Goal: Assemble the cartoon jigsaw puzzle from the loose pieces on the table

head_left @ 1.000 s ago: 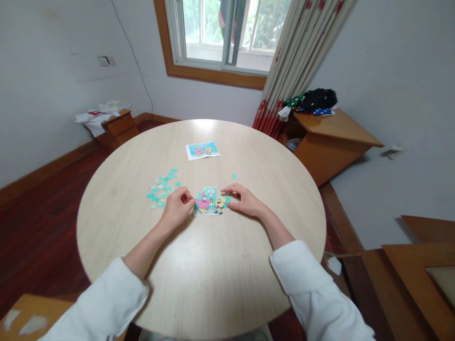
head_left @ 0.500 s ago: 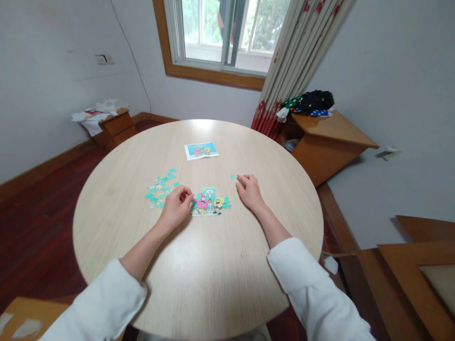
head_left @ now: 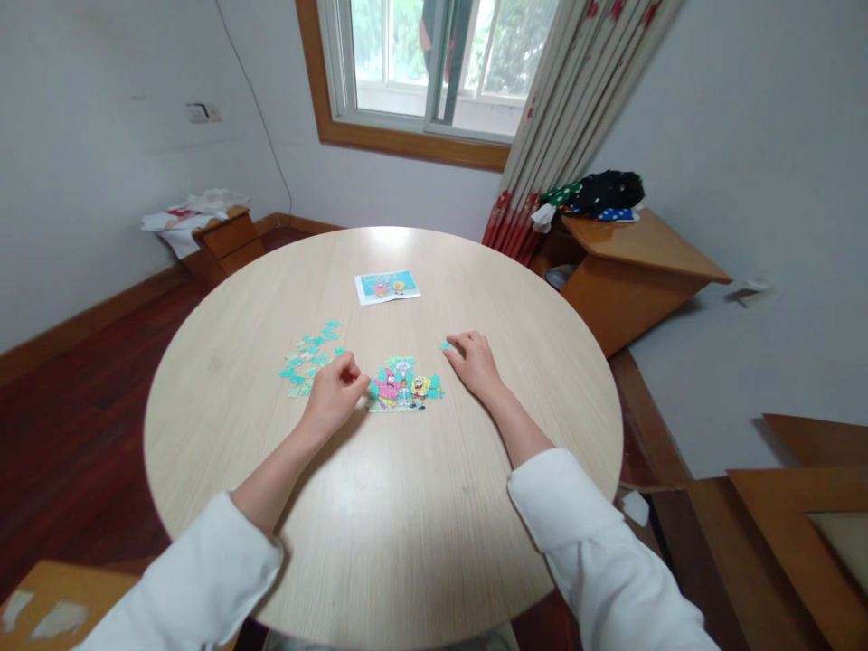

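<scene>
A partly joined jigsaw puzzle [head_left: 403,384] with cartoon figures lies on the round table [head_left: 407,515]. My left hand [head_left: 334,391] is closed with curled fingers, its fingertips at the puzzle's left edge. Whatever is between those fingers, if anything, is hidden. To the upper right of the puzzle, my right hand [head_left: 473,363] has thumb and forefinger on a small turquoise puzzle piece [head_left: 444,345]. Loose puzzle pieces [head_left: 305,360], turquoise and pale green, are scattered beyond and left of my left hand, which covers some of them.
A printed picture sheet [head_left: 388,287] of the same cartoon lies farther back on the table. Behind stand a window and a long curtain [head_left: 535,136]. At the right, a wooden cabinet [head_left: 624,271] carries a pile of dark cloth [head_left: 606,192].
My right hand has moved slightly left onto the loose turquoise piece, which now sits nearer to me at its fingertips. The left hand stays by the puzzle. The view has shifted slightly.
</scene>
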Available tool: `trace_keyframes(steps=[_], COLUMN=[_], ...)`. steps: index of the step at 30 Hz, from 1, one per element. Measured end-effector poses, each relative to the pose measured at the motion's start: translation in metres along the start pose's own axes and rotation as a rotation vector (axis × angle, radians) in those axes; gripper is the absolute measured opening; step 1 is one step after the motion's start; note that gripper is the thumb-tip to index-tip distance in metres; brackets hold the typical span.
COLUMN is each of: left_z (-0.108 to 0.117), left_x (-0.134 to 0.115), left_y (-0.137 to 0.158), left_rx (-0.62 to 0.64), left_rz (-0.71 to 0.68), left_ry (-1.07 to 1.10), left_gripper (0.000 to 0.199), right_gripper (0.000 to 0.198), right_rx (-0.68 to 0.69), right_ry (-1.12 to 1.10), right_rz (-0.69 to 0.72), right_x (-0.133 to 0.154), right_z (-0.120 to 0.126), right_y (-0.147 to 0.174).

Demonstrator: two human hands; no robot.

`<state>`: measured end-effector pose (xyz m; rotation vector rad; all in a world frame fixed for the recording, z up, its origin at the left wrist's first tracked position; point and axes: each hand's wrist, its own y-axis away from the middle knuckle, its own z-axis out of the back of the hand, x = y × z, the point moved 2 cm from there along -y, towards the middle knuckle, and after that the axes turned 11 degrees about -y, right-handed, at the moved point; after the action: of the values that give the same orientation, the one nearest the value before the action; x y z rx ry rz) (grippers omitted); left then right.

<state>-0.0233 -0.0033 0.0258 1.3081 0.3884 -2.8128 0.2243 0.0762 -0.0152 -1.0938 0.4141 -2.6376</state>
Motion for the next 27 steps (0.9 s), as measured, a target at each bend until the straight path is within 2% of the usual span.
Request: trace_keyframes(steps=[13, 18, 21, 27], left_z=[0.000, -0.002, -0.003, -0.003], left_x=[0.001, 0.002, 0.003, 0.000], left_y=[0.000, -0.001, -0.002, -0.001], left_rx=[0.021, -0.026, -0.011, 0.008], left_rz=[0.002, -0.072, -0.039, -0.018], left_ry=[-0.019, -0.068, -0.034, 0.032], left_gripper=[0.018, 0.019, 0.014, 0.011], right_gripper=[0.020, 0.023, 0.028, 0.020], right_rx=[0.071, 0.082, 0.060, 0.012], right_ry=[0.040, 0.041, 0.008, -0.036], right_rz=[-0.145, -0.110, -0.082, -0.084], right_x=[0.014, 0.012, 0.008, 0.003], right_z=[0.003, 0.001, 0.000, 0.001], right_y=[-0.002, 0.000, 0.000, -0.002])
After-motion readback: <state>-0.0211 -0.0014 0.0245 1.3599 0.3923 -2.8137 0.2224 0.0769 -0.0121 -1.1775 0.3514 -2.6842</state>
